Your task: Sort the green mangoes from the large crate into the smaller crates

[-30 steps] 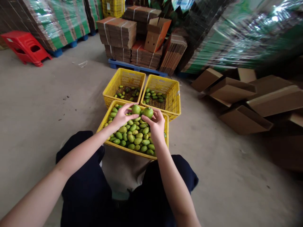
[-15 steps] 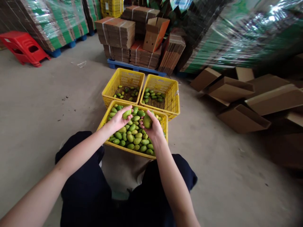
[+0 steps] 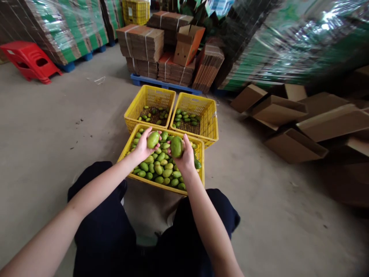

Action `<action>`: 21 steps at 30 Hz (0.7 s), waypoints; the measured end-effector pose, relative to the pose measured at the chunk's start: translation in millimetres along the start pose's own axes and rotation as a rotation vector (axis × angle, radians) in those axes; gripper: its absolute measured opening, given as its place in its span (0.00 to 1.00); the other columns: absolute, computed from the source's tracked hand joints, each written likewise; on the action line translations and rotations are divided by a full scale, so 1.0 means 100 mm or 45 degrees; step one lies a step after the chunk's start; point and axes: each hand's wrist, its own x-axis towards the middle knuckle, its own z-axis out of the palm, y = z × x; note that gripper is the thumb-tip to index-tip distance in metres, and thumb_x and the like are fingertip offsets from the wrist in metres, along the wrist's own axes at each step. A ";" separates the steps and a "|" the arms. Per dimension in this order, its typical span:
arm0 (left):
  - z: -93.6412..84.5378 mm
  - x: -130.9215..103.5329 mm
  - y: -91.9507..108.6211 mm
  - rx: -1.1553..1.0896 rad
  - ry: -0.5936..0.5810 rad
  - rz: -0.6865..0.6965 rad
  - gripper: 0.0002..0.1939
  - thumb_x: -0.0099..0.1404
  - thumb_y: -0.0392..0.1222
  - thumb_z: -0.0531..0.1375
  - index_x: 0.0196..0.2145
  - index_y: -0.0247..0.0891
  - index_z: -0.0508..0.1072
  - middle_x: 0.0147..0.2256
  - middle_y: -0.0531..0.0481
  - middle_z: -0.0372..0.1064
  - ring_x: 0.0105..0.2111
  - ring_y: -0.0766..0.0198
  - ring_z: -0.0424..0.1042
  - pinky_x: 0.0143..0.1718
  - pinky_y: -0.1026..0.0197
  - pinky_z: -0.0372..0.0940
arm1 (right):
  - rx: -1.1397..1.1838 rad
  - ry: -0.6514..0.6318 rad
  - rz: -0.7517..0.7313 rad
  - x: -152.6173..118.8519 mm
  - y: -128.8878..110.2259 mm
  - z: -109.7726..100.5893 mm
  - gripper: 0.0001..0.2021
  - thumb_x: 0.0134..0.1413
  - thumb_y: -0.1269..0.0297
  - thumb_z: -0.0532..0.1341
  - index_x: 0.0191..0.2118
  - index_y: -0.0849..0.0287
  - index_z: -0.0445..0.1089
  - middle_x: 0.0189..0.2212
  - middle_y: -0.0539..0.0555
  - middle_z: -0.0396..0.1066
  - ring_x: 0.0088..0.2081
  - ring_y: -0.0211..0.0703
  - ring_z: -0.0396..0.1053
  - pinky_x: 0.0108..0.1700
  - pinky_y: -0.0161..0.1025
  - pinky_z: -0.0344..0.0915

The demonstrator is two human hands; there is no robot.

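A light green fruit (image 3: 152, 140) rests in my left hand (image 3: 143, 147), its fingers curled around it. My right hand (image 3: 186, 157) grips a darker green fruit (image 3: 177, 147) between thumb and fingers. Both hands are side by side, a small gap apart, above the near yellow crate (image 3: 165, 188), which is filled with green fruits (image 3: 167, 173). Behind it, the back left crate (image 3: 131, 118) and the back right crate (image 3: 211, 127) each hold several green fruits on their bottoms.
Bundled flat cardboard (image 3: 141, 42) lies on a blue pallet (image 3: 167, 84) behind the crates. Open cardboard boxes (image 3: 296, 146) lie at the right. A red stool (image 3: 31, 61) stands at the far left. Wrapped pallet loads (image 3: 69, 27) stand behind.
Both fruits now show more of their surfaces, as both hands have turned. The left hand has shifted slightly left, and the right thumb has moved off the face of its fruit.
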 end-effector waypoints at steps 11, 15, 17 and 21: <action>-0.02 -0.05 0.01 -0.204 -0.039 0.007 0.07 0.61 0.39 0.59 0.27 0.35 0.68 0.25 0.51 0.70 0.17 0.73 0.65 0.17 0.72 0.62 | 0.096 -0.093 0.208 0.02 -0.01 -0.06 0.17 0.50 0.45 0.63 0.30 0.56 0.72 0.24 0.52 0.72 0.22 0.39 0.65 0.22 0.38 0.64; -0.04 0.01 0.00 -0.267 0.072 -0.047 0.09 0.65 0.37 0.55 0.29 0.34 0.71 0.27 0.48 0.74 0.19 0.72 0.67 0.19 0.72 0.65 | 0.095 -0.043 0.276 0.05 0.02 -0.08 0.17 0.49 0.46 0.62 0.30 0.56 0.73 0.24 0.53 0.74 0.20 0.39 0.62 0.19 0.37 0.59; -0.04 0.04 -0.02 -0.236 0.088 -0.058 0.10 0.67 0.37 0.54 0.30 0.35 0.72 0.27 0.48 0.74 0.20 0.71 0.69 0.20 0.72 0.67 | 0.078 -0.054 0.264 0.06 0.02 -0.09 0.17 0.48 0.45 0.62 0.30 0.55 0.73 0.24 0.52 0.73 0.19 0.39 0.59 0.18 0.37 0.55; -0.05 0.06 -0.06 -0.158 0.072 -0.055 0.12 0.69 0.42 0.55 0.32 0.35 0.75 0.28 0.46 0.75 0.25 0.67 0.74 0.24 0.70 0.70 | 0.057 -0.071 0.243 0.06 0.00 -0.10 0.18 0.46 0.44 0.63 0.29 0.55 0.70 0.24 0.53 0.74 0.18 0.38 0.60 0.17 0.36 0.51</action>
